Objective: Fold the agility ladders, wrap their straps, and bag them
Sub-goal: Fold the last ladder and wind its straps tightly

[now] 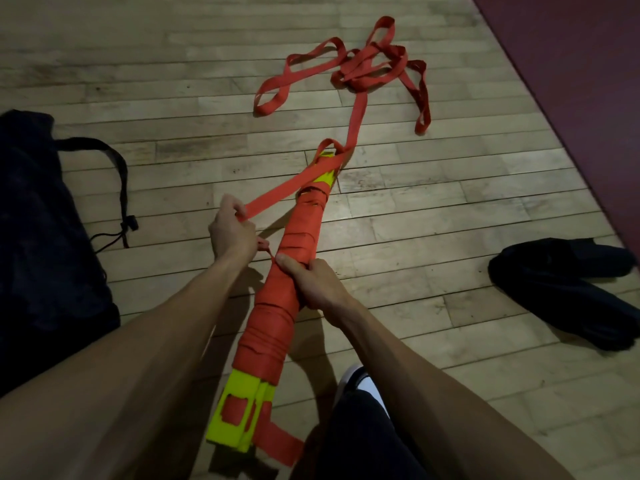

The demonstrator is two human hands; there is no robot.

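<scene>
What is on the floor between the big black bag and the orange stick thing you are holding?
Between the black bag and the wrapped ladder bundle, the head view shows the bag's black drawstring cord on bare wooden floor, and the left hand pinching the orange strap.

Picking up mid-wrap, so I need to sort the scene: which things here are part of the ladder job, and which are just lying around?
Job:
- folded ladder bundle, gripped by right hand
- orange strap, pinched by left hand
- loose strap pile on the floor
- dark drawstring bag

Lying about:
- black shoes
- maroon mat
</scene>
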